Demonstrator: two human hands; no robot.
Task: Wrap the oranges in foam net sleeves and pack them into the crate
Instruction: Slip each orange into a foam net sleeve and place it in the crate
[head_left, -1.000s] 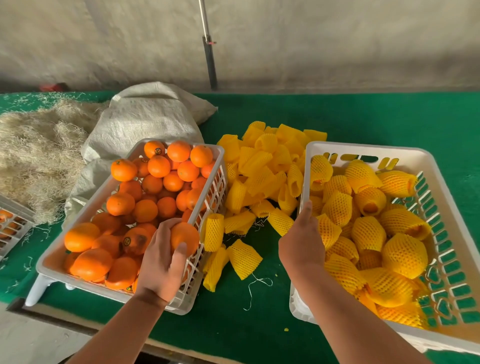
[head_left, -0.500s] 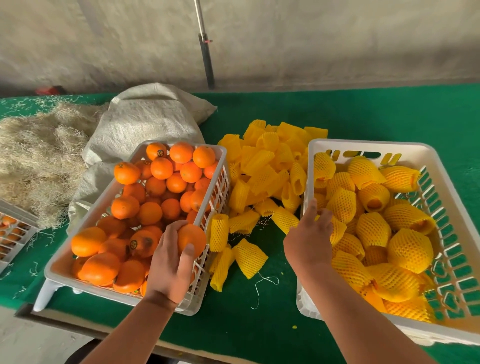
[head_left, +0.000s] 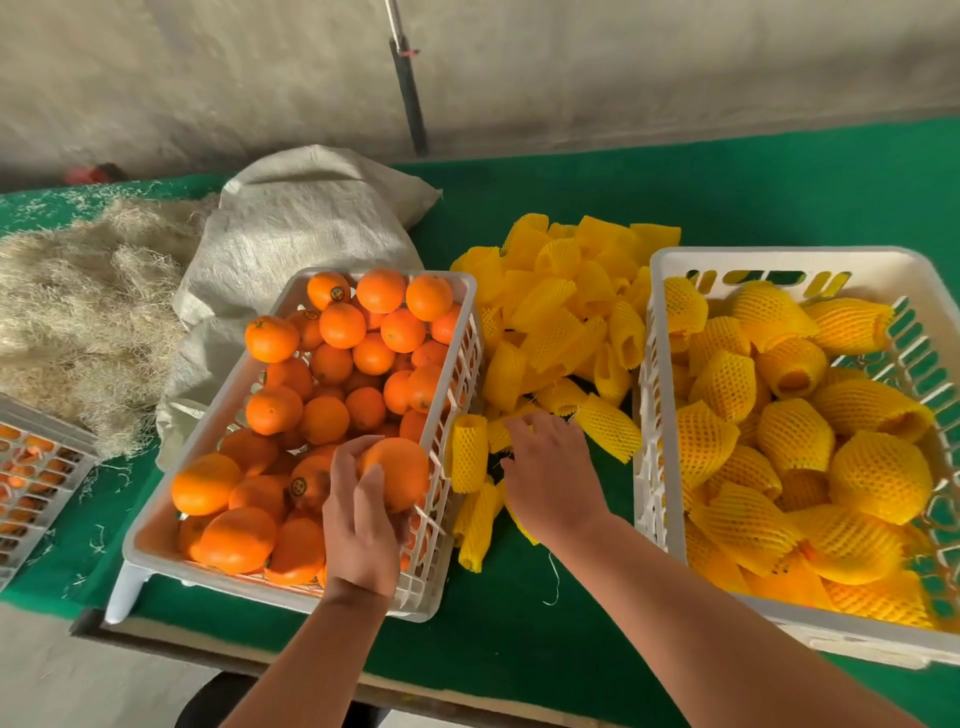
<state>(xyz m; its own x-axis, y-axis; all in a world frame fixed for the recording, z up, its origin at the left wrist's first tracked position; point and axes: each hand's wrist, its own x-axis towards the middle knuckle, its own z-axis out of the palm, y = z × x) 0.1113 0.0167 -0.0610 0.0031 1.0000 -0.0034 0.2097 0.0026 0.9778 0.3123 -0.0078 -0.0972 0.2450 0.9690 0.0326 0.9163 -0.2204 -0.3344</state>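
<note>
A white crate (head_left: 208, 441) on the left is heaped with bare oranges (head_left: 340, 325). My left hand (head_left: 358, 525) grips one orange (head_left: 402, 470) at that crate's near right corner, just above the rim. A white crate (head_left: 779, 257) on the right holds several oranges in yellow foam net sleeves (head_left: 878, 478). Between the crates lies a pile of empty yellow sleeves (head_left: 561, 322). My right hand (head_left: 550, 467) reaches palm down onto the near sleeves of the pile, fingers stretched to the left. A sleeve under it is mostly hidden.
The green table (head_left: 727, 192) also carries a grey woven sack (head_left: 301, 228) behind the left crate and a heap of straw (head_left: 78, 312) at far left. Another crate with oranges (head_left: 31, 467) shows at the left edge. A dark pole (head_left: 408, 98) leans on the wall.
My right hand left the right crate and moved left onto the loose sleeves. My left hand keeps its hold on the orange, lifted slightly at the crate's corner.
</note>
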